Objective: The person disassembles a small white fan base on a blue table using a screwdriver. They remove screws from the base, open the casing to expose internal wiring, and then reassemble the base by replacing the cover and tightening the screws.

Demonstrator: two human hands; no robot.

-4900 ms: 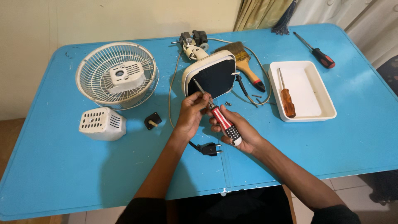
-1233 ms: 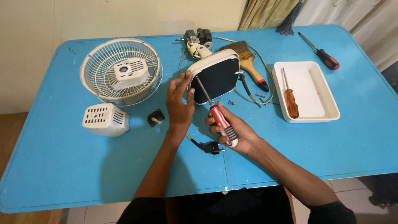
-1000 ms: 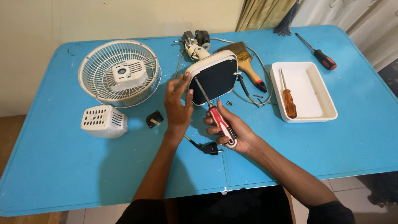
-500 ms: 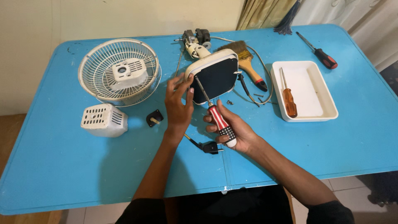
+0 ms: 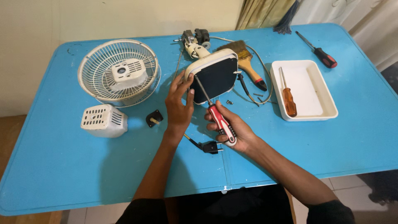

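My left hand [image 5: 179, 103] lies open against the fan base [image 5: 214, 76] edge, right hand [image 5: 232, 129] fisted round screwdriver [image 5: 219, 118], table [image 5: 62, 166] bare nearer me.

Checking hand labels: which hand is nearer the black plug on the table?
Right. The right hand, gripping the red-handled screwdriver, sits just beside the black plug; the left hand is farther up, on the fan base.

A single head-worn camera looks steeply down and forward over a blue table [image 5: 83, 174], whose near edge runs along the bottom of the frame and whose far edge meets a cream wall [image 5: 124, 16] at the top. It sits close enough that both forearms enter from the near side, yet high enough to take in almost the whole tabletop, left to right. A curtain [image 5: 265, 12] hangs far right.
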